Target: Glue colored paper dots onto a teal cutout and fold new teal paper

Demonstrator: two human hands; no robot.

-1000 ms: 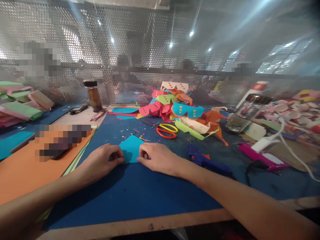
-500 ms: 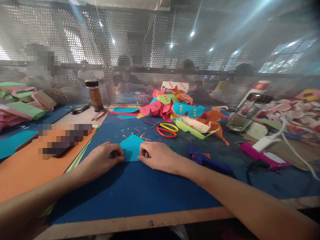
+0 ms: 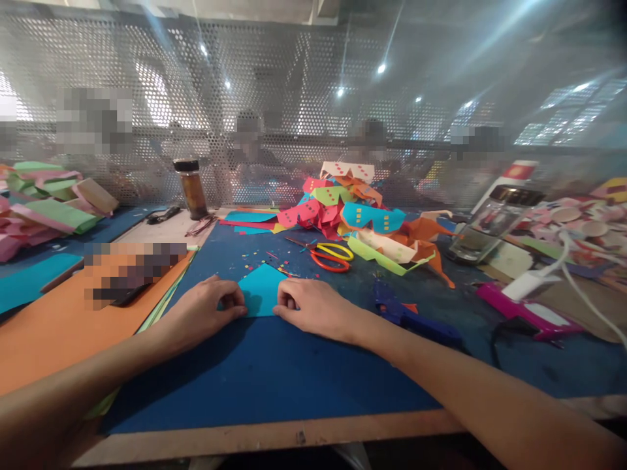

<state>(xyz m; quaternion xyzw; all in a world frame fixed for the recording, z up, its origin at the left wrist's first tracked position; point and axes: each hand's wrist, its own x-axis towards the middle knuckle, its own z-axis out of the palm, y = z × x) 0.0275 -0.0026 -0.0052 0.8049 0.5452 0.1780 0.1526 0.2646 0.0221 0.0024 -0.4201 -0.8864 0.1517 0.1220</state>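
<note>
A sheet of bright blue paper (image 3: 262, 292), its far edge coming to a point, lies on the dark blue table mat (image 3: 274, 378). My left hand (image 3: 213, 305) grips its left edge with curled fingers and thumb. At the right edge, my right hand (image 3: 308, 303) pinches the paper in the same way. Just beyond the paper are small coloured paper scraps (image 3: 255, 261) and scissors (image 3: 333, 256) with red and yellow handles. To the right of my right hand rests a blue glue gun (image 3: 416, 316).
Folded, coloured paper shapes (image 3: 343, 202) are heaped at the back. Orange sheets (image 3: 59, 320) lie left, with a dark, blurred object on top. A jar of brown liquid (image 3: 192, 189), a glass bottle (image 3: 490, 225) and a pink power strip (image 3: 529, 313) stand around. A perforated metal screen (image 3: 294, 85) closes the back.
The whole view has shifted slightly, so everything appears a little further right. Both hands keep their hold on the blue paper, with no clear movement of the paper itself.
</note>
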